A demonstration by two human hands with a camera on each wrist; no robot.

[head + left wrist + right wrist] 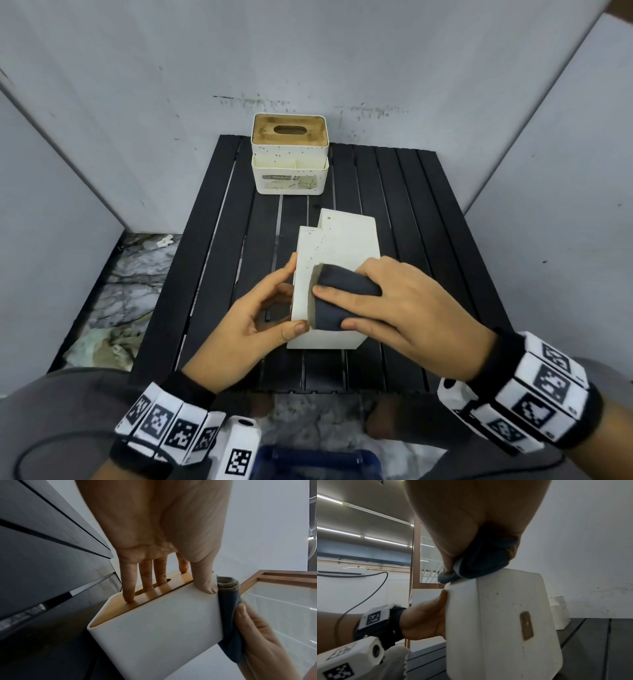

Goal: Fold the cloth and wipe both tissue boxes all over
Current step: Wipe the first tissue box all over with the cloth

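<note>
The near tissue box (342,240), white with a wooden lid (145,595), lies on its side on the black slatted table (428,212), lid facing left. My left hand (287,298) holds its left edge, fingers (128,585) on the lid and thumb on the upward face. My right hand (334,308) grips a folded dark grey-blue cloth (346,282) and presses it on that upward face, near the front. The cloth (481,558) sits on the box's top corner (501,622). The second tissue box (289,157) stands upright at the table's back, untouched.
White walls close in the table at the back and on both sides. Marble floor with a crumpled pale rag (102,346) lies to the left, below the table edge. A blue object (315,462) sits at my lap, in front of the table.
</note>
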